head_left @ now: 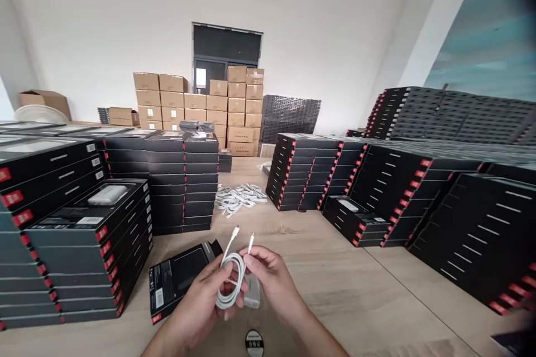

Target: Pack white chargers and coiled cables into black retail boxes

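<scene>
A coiled white cable (226, 302) is held up in front of me, its two connector ends pointing upward. My left hand (209, 284) is closed around the coil's left side. Between the thumb and fingers of my right hand (268, 270) is the cable near one plug. Below and behind the hands lies a small whitish case (252, 293), partly hidden by them. Left of my left hand, a black box (180, 276) lies on the table with its near end flap raised; my wrist covers part of it.
A pile of white cables (240, 198) lies farther back on the wooden table (318, 279). Stacks of black boxes (84, 256) stand at left, more black boxes (389, 189) at right. A round black label (254, 343) is near the front edge. Cardboard cartons (195, 101) line the back wall.
</scene>
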The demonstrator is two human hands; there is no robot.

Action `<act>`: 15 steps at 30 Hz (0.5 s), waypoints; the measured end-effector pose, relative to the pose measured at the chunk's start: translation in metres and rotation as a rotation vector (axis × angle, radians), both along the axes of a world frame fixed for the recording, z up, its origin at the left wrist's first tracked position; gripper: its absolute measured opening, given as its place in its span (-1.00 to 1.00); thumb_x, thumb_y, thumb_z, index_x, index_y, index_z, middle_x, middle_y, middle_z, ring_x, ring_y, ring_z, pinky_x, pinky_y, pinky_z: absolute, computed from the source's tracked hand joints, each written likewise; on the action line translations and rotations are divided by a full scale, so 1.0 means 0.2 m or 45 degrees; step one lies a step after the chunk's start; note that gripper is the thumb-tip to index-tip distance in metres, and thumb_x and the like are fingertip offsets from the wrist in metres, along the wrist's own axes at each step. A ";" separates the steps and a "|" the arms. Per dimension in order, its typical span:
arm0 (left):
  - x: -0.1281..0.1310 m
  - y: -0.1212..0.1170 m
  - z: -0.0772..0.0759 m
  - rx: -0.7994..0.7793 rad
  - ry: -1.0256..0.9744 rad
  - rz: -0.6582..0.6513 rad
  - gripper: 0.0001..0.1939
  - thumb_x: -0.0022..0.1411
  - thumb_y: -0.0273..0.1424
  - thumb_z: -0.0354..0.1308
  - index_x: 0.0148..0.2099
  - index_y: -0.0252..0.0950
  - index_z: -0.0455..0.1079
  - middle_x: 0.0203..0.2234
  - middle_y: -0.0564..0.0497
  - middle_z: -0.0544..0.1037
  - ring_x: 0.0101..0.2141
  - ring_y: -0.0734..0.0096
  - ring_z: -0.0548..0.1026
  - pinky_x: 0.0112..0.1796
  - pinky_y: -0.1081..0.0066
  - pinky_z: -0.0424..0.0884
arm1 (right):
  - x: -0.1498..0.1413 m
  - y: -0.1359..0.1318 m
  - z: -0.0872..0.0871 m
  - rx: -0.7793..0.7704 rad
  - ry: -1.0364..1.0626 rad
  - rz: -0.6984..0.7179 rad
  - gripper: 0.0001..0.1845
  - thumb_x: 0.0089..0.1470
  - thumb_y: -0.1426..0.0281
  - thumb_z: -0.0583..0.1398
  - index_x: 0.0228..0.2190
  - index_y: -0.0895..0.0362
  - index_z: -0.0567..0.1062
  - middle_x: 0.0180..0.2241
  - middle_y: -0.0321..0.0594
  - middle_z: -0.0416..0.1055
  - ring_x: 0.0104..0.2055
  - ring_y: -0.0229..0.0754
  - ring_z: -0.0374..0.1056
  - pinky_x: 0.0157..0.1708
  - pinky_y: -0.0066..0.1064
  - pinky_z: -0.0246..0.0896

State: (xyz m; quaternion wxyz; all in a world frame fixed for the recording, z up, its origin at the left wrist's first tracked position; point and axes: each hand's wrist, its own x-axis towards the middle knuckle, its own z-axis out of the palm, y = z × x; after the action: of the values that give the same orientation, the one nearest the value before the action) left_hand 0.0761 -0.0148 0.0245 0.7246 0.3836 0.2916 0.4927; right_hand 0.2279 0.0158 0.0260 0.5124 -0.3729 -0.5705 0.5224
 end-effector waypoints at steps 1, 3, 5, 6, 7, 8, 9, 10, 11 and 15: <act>0.00 0.00 -0.01 -0.013 0.006 -0.013 -0.62 0.18 -0.11 0.16 -0.12 -0.31 0.35 -0.45 -0.05 0.55 -0.55 0.50 0.42 -0.62 0.57 0.09 | -0.01 0.00 0.00 0.013 0.030 0.001 -0.66 0.00 0.10 0.28 -0.39 0.15 0.54 -0.50 -0.27 0.47 -0.43 -0.21 0.34 -0.35 -0.37 0.28; -0.01 0.00 -0.02 -0.025 0.017 -0.031 -0.62 0.17 -0.11 0.17 -0.13 -0.31 0.35 -0.45 -0.05 0.54 -0.54 0.52 0.41 -0.61 0.57 0.06 | -0.03 -0.01 -0.01 0.037 0.091 0.008 -0.66 0.03 0.09 0.25 -0.44 0.14 0.49 -0.51 -0.29 0.44 -0.49 -0.26 0.30 -0.41 -0.41 0.26; -0.02 0.00 -0.02 -0.019 0.026 -0.051 -0.62 0.17 -0.12 0.18 -0.12 -0.31 0.35 -0.46 -0.03 0.54 -0.54 0.53 0.40 -0.60 0.58 0.04 | -0.04 -0.01 -0.01 0.035 0.157 0.030 -0.67 0.06 0.10 0.23 -0.44 0.13 0.44 -0.52 -0.31 0.42 -0.54 -0.30 0.28 -0.46 -0.44 0.24; -0.02 0.00 -0.02 -0.012 0.030 -0.061 -0.63 0.17 -0.13 0.18 -0.11 -0.30 0.34 -0.46 -0.03 0.53 -0.54 0.53 0.40 -0.60 0.58 0.04 | -0.05 -0.01 -0.02 0.029 0.189 0.037 -0.67 0.07 0.11 0.22 -0.44 0.13 0.42 -0.52 -0.32 0.42 -0.56 -0.31 0.28 -0.47 -0.45 0.23; -0.03 0.00 -0.02 -0.005 0.034 -0.070 -0.63 0.17 -0.14 0.19 -0.11 -0.30 0.34 -0.46 -0.02 0.53 -0.53 0.54 0.39 -0.60 0.58 0.03 | -0.05 -0.01 -0.02 0.019 0.215 0.041 -0.68 0.08 0.11 0.22 -0.43 0.12 0.41 -0.53 -0.34 0.41 -0.58 -0.32 0.28 -0.49 -0.45 0.23; -0.03 0.00 -0.02 0.000 0.039 -0.081 -0.64 0.17 -0.15 0.19 -0.11 -0.29 0.33 -0.47 -0.01 0.53 -0.53 0.54 0.39 -0.60 0.59 0.02 | -0.05 -0.01 -0.02 0.005 0.236 0.041 -0.68 0.08 0.11 0.22 -0.43 0.11 0.39 -0.53 -0.35 0.41 -0.60 -0.32 0.27 -0.51 -0.45 0.22; -0.03 0.00 -0.02 0.006 0.046 -0.093 -0.65 0.18 -0.16 0.19 -0.11 -0.29 0.32 -0.47 -0.01 0.52 -0.53 0.54 0.39 -0.60 0.59 0.02 | -0.06 -0.01 -0.02 -0.009 0.251 0.037 -0.68 0.08 0.10 0.21 -0.43 0.11 0.38 -0.53 -0.35 0.41 -0.61 -0.32 0.27 -0.53 -0.46 0.21; -0.03 0.00 -0.01 0.016 0.050 -0.105 -0.67 0.18 -0.17 0.19 -0.11 -0.28 0.31 -0.47 -0.01 0.52 -0.53 0.55 0.39 -0.60 0.59 0.02 | -0.06 -0.01 -0.02 -0.023 0.263 0.028 -0.67 0.07 0.09 0.22 -0.43 0.11 0.37 -0.53 -0.35 0.41 -0.62 -0.32 0.26 -0.55 -0.46 0.20; -0.03 0.00 -0.01 0.028 0.053 -0.116 -0.69 0.19 -0.18 0.19 -0.13 -0.28 0.31 -0.46 0.00 0.52 -0.53 0.55 0.39 -0.61 0.59 0.02 | -0.06 -0.01 -0.02 -0.035 0.271 0.017 -0.66 0.06 0.09 0.22 -0.43 0.11 0.37 -0.53 -0.35 0.41 -0.63 -0.32 0.26 -0.56 -0.46 0.19; -0.04 0.00 -0.01 0.103 0.055 -0.177 -0.74 0.16 -0.24 0.22 -0.22 -0.27 0.27 -0.41 -0.01 0.53 -0.53 0.56 0.41 -0.62 0.60 0.06 | -0.05 0.01 -0.02 -0.028 0.253 -0.067 -0.66 0.06 0.10 0.23 -0.45 0.12 0.38 -0.55 -0.34 0.40 -0.58 -0.30 0.25 -0.55 -0.48 0.17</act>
State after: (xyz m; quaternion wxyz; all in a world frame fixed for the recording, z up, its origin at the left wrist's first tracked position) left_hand 0.0688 -0.0145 0.0224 0.7345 0.4423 0.2596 0.4443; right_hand 0.2174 0.0179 0.0211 0.5759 -0.3398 -0.5011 0.5493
